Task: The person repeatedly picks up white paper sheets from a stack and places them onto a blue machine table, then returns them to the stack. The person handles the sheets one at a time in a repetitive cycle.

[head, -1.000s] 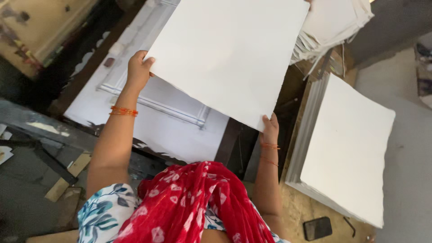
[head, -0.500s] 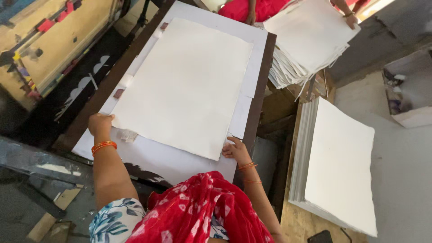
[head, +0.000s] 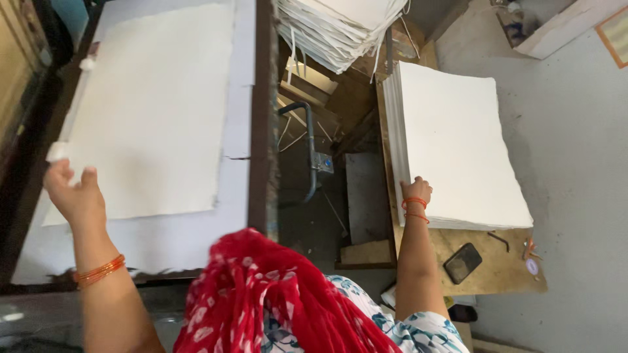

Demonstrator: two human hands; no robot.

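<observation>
Lying flat on the big board [head: 239, 117] at the left is one sheet [head: 154, 111] — laid, it seems, and squared to the frame. The left hand [head: 75, 193] hovers at its near left corner, fingers loosely curled, pinching nothing I can see. Across the gap, the right hand [head: 416, 191] rests fingers-down on the near left corner of the white stack [head: 458, 144] — whether it grips a sheet I cannot tell. Plenty of sheets are left there; another pile [head: 340, 29] sits far behind.
</observation>
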